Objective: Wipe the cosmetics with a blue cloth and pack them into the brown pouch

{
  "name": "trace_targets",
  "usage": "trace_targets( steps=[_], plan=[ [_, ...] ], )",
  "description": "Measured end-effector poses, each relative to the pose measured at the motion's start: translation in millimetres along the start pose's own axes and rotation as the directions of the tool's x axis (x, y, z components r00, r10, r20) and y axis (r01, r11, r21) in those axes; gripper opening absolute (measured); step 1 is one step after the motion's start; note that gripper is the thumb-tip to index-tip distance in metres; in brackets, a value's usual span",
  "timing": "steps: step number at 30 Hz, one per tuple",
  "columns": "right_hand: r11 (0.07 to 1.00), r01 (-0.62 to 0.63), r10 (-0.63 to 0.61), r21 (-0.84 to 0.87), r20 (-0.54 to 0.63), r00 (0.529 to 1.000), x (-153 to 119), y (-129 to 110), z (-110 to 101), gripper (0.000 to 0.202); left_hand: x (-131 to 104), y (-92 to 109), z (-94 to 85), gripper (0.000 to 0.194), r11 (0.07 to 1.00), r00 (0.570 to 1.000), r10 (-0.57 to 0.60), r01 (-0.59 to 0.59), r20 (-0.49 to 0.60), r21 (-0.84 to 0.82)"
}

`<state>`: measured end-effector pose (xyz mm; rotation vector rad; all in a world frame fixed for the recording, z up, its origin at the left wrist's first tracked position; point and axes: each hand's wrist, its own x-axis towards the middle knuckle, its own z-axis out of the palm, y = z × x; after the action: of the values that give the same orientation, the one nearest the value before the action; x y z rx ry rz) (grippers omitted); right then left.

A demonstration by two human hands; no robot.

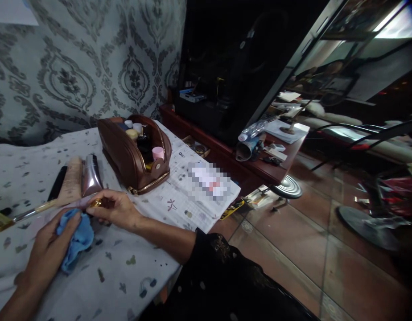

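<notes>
My left hand (52, 243) is closed on a blue cloth (77, 238), low at the left over the printed tablecloth. Beside it, my right hand (117, 208) pinches a small, shiny gold item (98, 203), whose exact kind is hard to make out. The fingertips of both hands are close together. Just beyond them lie a beige tube (72, 178), a pinkish-silver tube (92, 174) and a dark slim item (58, 183). A brown leather case (125, 156) stands open behind my right hand, holding several jars and bottles, one with a pink lid (158, 154).
A brush (35, 210) lies at the left edge. The white tablecloth (172, 209) ends right of the case. Farther right are a dark red cabinet (279, 167) with a plastic bottle (254, 130), a round stool (288, 186) and the tiled floor (286, 240).
</notes>
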<state>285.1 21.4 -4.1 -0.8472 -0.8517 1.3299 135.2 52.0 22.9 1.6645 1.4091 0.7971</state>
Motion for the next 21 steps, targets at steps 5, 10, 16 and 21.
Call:
trace_targets(
  steps=[5,10,16,21],
  plan=[
    [1.0,0.015,-0.015,-0.001,-0.01,1.0,0.9,0.7,2.2,0.058,1.4,-7.0,-0.9,0.04,0.999,0.998,0.039,-0.039,-0.044,0.006],
    [0.99,-0.029,0.01,-0.138,-0.137,0.99,4.4,11.5,-1.6,0.053,-1.5,-8.1,0.4,0.04,0.996,0.993,0.075,-0.069,-0.095,0.058],
    [0.986,0.039,-0.064,-0.16,-0.153,0.986,3.6,6.2,-1.6,0.046,-3.8,-5.2,-0.3,0.039,1.0,0.987,0.009,-0.008,-0.16,0.007],
    [0.977,0.125,-0.137,-0.172,-0.058,0.989,-1.9,-5.3,0.8,0.039,1.0,-8.7,-2.1,0.043,0.99,0.996,-0.086,0.082,-0.029,-0.119]
  ],
)
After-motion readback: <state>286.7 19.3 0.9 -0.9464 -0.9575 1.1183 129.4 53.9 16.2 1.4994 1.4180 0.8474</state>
